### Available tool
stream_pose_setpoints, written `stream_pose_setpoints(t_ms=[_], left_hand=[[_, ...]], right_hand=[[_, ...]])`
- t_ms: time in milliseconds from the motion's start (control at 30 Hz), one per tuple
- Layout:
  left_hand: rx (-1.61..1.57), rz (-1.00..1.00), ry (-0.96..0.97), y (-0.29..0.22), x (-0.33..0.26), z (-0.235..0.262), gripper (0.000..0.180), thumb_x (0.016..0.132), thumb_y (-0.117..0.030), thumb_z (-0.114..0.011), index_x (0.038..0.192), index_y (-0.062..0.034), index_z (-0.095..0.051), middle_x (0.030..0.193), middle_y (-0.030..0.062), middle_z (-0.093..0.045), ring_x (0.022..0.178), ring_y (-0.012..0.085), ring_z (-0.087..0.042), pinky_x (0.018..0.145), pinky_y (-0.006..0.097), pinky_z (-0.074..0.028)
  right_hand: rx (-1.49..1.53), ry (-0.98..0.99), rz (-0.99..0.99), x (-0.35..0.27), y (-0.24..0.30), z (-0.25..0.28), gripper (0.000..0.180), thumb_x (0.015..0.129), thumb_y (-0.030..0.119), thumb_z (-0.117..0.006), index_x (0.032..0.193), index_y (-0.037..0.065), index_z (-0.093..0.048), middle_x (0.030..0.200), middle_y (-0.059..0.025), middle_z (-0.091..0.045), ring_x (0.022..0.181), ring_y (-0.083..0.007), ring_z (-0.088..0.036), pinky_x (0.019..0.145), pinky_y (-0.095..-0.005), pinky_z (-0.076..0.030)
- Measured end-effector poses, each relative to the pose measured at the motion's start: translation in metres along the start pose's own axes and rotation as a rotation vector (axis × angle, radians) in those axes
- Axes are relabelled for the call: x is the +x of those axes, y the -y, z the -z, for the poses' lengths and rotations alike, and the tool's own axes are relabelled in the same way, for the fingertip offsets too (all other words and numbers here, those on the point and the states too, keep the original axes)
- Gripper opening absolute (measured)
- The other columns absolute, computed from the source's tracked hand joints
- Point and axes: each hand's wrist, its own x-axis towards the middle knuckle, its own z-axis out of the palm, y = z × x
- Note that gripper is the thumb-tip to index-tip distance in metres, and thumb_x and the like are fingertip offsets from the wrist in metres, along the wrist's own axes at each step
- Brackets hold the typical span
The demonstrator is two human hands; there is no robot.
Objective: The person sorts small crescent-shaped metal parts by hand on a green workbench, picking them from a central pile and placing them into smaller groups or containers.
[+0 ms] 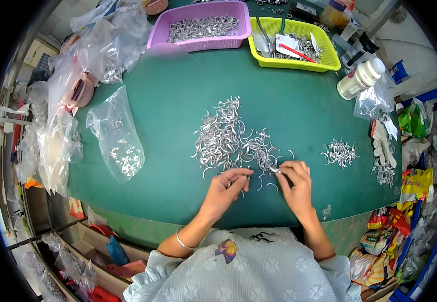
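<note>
Table (168, 196) is holding metal pieces (218, 138), likely light, best end-pinched. Right hand (299, 185) is pinching one; left hand (221, 195) is showing no clear hold.

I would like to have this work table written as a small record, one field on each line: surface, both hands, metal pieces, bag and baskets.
Surface: green table
Left hand: fingers curled at the large pile's near edge; grip unclear
Right hand: fingertips pinching a small metal piece
Large pile: loose, curved, silvery pieces, mid-table
Small pile: similar pieces, right of the hands
Clear plastic bag: left of the large pile, small pieces inside
Purple basket: far side, metal pieces inside
Yellow-green basket: right of the purple one, metal pieces and a white card inside
</note>
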Motion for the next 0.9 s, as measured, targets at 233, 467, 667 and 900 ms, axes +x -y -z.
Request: stream_pose_setpoints(t_ms=[233,467,667,900], left_hand=[[0.146,-0.241,-0.016,0.024,-0.009,-0.018,0.024,0.086,-0.010,-0.054,0.108,-0.0024,-0.057,0.073,-0.0025,-0.055,0.054,-0.0009,-0.039,0.045,0.015,-0.028],[0.015,-0.069,-0.004,0.006,-0.017,-0.033,0.024,0.083,-0.011,-0.060,0.105,-0.0012,-0.058,0.080,0.0006,-0.060,0.056,-0.0007,-0.040,0.045,0.015,-0.028],[-0.225,0.043,0.062,0.000,-0.021,-0.034,0.019,0.083,-0.010,-0.060,0.099,-0.0001,-0.061,0.077,0.0034,-0.062,0.049,0.0003,-0.035,0.041,0.017,-0.023],[-0.253,-0.054,0.120,-0.004,-0.031,-0.036,0.015,0.082,-0.007,-0.060,0.095,-0.0004,-0.063,0.077,0.0035,-0.063,0.049,-0.0008,-0.033,0.041,0.016,-0.021]], right_hand=[[0.507,0.148,-0.530,-0.011,-0.004,0.011,0.006,0.082,0.002,-0.058,0.084,-0.002,-0.062,0.075,-0.0011,-0.062,0.065,-0.0035,-0.051,0.058,-0.0180,-0.041],[0.381,0.113,-0.119,-0.008,0.040,0.037,0.008,0.071,-0.007,-0.061,0.078,-0.003,-0.062,0.074,-0.0077,-0.062,0.067,-0.0129,-0.055,0.059,-0.0237,-0.042],[0.356,0.077,0.100,-0.009,0.056,0.046,0.017,0.065,-0.009,-0.065,0.080,-0.001,-0.063,0.076,-0.0101,-0.062,0.068,-0.0216,-0.056,0.062,-0.0290,-0.045],[0.425,-0.017,0.026,-0.013,0.066,0.049,0.017,0.063,-0.008,-0.066,0.079,-0.003,-0.063,0.076,-0.0105,-0.062,0.069,-0.0212,-0.056,0.062,-0.0290,-0.044]])
